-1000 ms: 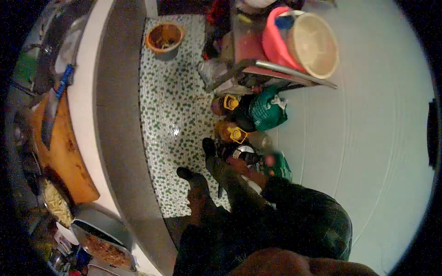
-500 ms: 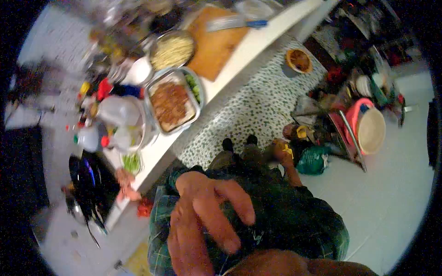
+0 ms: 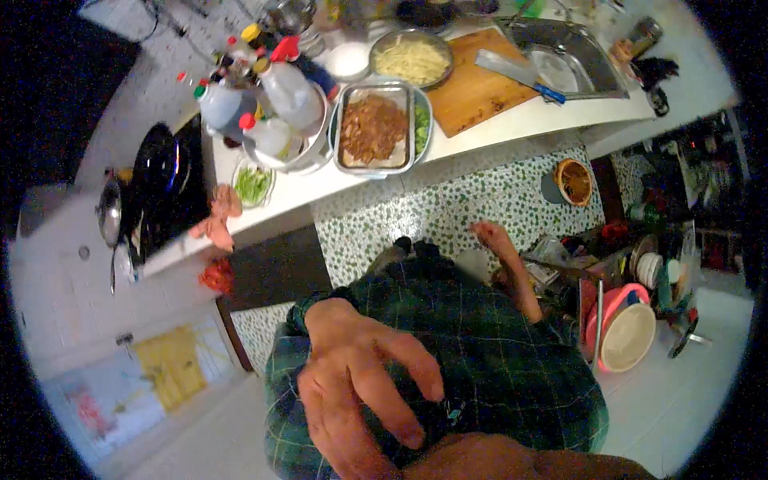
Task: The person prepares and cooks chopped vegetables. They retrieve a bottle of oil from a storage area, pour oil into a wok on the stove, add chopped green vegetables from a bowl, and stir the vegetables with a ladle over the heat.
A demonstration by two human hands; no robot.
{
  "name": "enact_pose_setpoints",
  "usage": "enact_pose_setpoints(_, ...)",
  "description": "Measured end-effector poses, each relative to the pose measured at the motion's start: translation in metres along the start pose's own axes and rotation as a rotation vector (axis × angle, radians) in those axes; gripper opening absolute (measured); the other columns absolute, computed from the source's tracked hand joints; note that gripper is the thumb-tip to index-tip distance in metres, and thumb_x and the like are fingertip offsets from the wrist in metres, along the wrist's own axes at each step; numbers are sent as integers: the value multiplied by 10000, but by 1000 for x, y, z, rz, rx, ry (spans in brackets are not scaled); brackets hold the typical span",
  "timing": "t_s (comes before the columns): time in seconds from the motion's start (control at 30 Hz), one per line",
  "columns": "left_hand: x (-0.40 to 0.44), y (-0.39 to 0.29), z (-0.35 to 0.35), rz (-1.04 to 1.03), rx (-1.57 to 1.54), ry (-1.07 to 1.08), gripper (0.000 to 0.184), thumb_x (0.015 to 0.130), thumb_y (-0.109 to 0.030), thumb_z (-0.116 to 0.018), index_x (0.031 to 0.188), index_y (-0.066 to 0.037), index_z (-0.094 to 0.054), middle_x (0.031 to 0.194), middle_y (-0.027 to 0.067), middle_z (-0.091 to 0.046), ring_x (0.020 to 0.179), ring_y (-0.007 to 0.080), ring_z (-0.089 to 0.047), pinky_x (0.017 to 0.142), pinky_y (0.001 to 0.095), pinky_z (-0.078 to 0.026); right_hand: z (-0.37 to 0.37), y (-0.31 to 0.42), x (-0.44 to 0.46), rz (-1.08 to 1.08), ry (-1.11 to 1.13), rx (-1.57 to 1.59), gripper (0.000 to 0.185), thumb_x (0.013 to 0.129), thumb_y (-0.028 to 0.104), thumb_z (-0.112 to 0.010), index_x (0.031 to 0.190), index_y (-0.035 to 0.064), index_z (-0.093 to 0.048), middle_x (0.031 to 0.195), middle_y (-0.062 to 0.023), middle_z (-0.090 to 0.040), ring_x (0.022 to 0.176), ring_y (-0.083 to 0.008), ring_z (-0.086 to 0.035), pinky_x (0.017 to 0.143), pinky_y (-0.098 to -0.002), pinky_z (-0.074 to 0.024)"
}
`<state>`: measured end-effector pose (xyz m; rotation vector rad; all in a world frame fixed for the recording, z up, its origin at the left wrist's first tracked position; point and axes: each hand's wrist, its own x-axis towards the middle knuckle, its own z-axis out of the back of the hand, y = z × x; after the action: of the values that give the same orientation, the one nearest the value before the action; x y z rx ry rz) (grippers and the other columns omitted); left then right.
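**Rectangular silver metal tray of brown meat (image 3: 373,169) lay on the white counter (image 3: 552,120)**

The left hand (image 3: 360,384) hung before the dark green plaid shirt (image 3: 512,384), its grip loosely bent, partly open, nothing visible in it. The tray lay ahead, its long axis seeming to run back across the counter. The right hand (image 3: 498,242), extended rightward of the tray, looked nearer; whether its grip held anything, I couldn't tell.

We are seeing dim, uneven indoor light inside black, speckled edges. The wide lens is bowing the counter (image 3: 520,125). White glare is shining on the floor (image 3: 448,192), a bluish streak over the left cooktop (image 3: 188,172). Our near left hand (image 3: 360,388) is looking slightly soft.
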<state>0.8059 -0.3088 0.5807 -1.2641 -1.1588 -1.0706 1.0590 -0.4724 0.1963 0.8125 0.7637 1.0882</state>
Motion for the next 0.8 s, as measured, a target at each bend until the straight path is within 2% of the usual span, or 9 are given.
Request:
enact_pose_setpoints(0.03, 12, 1, 0, 114, -78, 11, 232, 878, -224, -440, 1042, -181, -599, 1112, -12, -552, 946, 140, -531, 777, 374, -471, 30, 87, 20, -204, 45, 323, 217, 850, 196, -526, 960, 33, -618, 751, -28, -596, 663, -95, -505, 583, -231, -410)
enact_pose_setpoints(0.1, 18, 3, 1, 125, -65, -40, 223, 876, -225, -443, 1012, -176, -613, 1059, 2, -577, 883, 150, -549, 757, 370, -480, 75, 224, 23, -125, 150, 429, 201, 813, 172, -552, 924, 21, -624, 716, -24, -584, 645, -98, -515, 561, -242, -412)
enact_pose_setpoints(0.17, 13, -1, -12, 89, 54, -153, 232, 879, -252, -436, 1016, -189, -613, 980, 16, -608, 789, 171, -569, 701, 359, -503, 106, 322, -1, 79, 154, 308, 177, 793, 136, -559, 903, 16, -628, 668, -24, -554, 609, -108, -509, 532, -255, -402)
enact_pose_setpoints(0.23, 2, -10, -29, 117, 207, -256, 230, 880, -268, -439, 1027, -210, -607, 966, 16, -609, 778, 172, -567, 690, 358, -507, 110, 363, -11, 668, 278, 410, 317, 520, 301, -713, 525, 50, -519, 526, -66, -529, 423, -225, -490, 395, -305, -322)
enact_pose_setpoints(0.33, 4, -29, -40, 243, 327, -317, 213, 878, -292, -465, 1050, -270, -589, 883, 2, -605, 736, 149, -557, 635, 354, -524, 94, 414, -6, 1033, 333, 469, 271, 658, 233, -670, 499, 101, -496, 493, -4, -497, 379, -149, -417, 358, -282, -282)
enact_pose_setpoints(0.4, 0, -29, -47, 79, 510, -285, 221, 849, -235, -525, 1053, -291, -589, 834, -24, -593, 681, 120, -542, 542, 330, -513, 78, 436, -11, 1217, 349, 469, 301, 728, 199, -648, 486, 127, -484, 476, 26, -481, 356, -111, -381, 340, -271, -261)
enact_pose_setpoints(0.5, 1, -43, -51, 131, 489, -330, 193, 776, -165, -610, 931, -278, -618, 754, -37, -589, 614, 87, -525, 476, 311, -487, 58, 454, -25, 856, 335, 588, 296, 745, 188, -638, 495, 135, -489, 480, 20, -491, 341, -96, -365, 332, -252, -251)
enact_pose_setpoints(0.63, 1, -50, -56, -198, 662, -576, 209, 899, -169, -442, 708, -172, -528, 655, 75, -572, 561, 181, -511, 468, 344, -475, 31, 464, -13, 1099, 507, 669, 291, 771, 178, -614, 516, 137, -479, 466, 7, -462, 330, -93, -349, 323, -244, -238)
enact_pose_setpoints(0.8, 0, -130, -26, 195, 479, -326, 87, 881, -194, -491, 833, -224, -558, 742, 68, -584, 604, 182, -512, 548, 361, -489, -1, 472, 4, 1210, 758, 791, 204, 786, 157, -593, 613, 162, -486, 483, 6, -458, 343, -95, -350, 332, -244, -241)
